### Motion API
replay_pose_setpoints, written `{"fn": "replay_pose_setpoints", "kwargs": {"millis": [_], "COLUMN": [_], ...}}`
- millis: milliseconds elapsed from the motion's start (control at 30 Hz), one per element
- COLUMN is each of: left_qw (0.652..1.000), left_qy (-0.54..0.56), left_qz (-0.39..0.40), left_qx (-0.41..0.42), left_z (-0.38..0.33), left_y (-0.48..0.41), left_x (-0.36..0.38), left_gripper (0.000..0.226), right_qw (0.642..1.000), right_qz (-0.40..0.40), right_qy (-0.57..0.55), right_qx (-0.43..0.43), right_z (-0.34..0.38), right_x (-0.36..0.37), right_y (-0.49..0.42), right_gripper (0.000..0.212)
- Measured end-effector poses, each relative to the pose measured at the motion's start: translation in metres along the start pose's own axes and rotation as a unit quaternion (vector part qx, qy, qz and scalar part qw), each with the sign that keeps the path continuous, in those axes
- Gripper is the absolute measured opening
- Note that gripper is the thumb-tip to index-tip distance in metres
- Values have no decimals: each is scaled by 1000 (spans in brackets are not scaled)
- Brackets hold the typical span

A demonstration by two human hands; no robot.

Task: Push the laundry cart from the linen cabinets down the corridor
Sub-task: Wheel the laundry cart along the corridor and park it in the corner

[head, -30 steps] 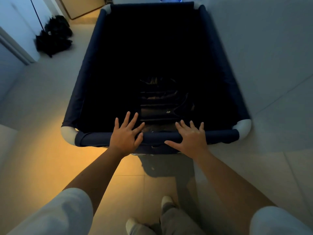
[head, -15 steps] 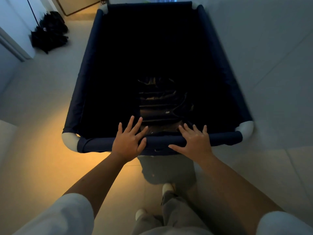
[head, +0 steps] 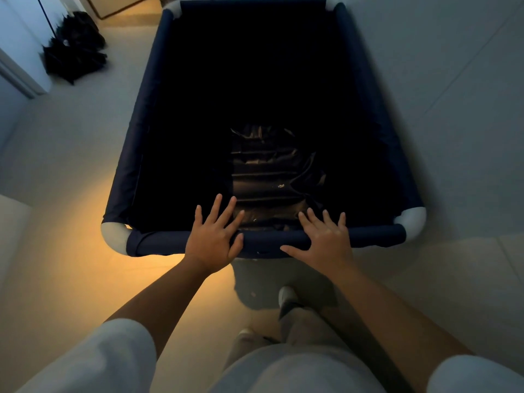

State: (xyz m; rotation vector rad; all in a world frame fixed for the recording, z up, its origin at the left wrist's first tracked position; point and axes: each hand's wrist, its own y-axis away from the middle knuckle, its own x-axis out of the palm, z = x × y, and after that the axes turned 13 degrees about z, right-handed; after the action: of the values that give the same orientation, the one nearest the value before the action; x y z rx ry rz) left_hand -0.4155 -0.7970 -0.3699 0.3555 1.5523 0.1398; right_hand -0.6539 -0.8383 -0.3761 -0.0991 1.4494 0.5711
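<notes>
Both hands (head: 212,239) (head: 326,242) flat on cart rim (head: 374,236)

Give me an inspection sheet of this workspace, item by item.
Surface: pale tiled floor, warm light patch at left.
Job's things: laundry cart, dark blue fabric, white corner joints; dark crumpled cloth inside, near end.
Clutter: black bundle on floor, far left by the wall.
Grippers: left hand and right hand flat on the cart's near rail, fingers straight.
Cables: nothing seen.
Surroundings: door ahead at far left.
</notes>
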Motion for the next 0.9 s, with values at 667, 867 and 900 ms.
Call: {"fn": "replay_pose_setpoints", "kwargs": {"millis": [667,867,900], "left_qw": [1000,1000,1000], "left_qy": [1,4,4], "left_qz": [21,14,13], "left_qx": [-4,0,0], "left_z": [-48,-54,-55], "left_y": [17,25,26], "left_x": [17,21,22], "left_gripper": [55,55,55], "right_qw": [999,1000,1000], "right_qz": [29,21,22], "right_qy": [0,0,0], "right_qx": [14,15,16], "right_z": [-29,-29,-30], "right_x": [-1,3,3], "right_y": [36,47,48], "right_gripper": [93,91,90]}}
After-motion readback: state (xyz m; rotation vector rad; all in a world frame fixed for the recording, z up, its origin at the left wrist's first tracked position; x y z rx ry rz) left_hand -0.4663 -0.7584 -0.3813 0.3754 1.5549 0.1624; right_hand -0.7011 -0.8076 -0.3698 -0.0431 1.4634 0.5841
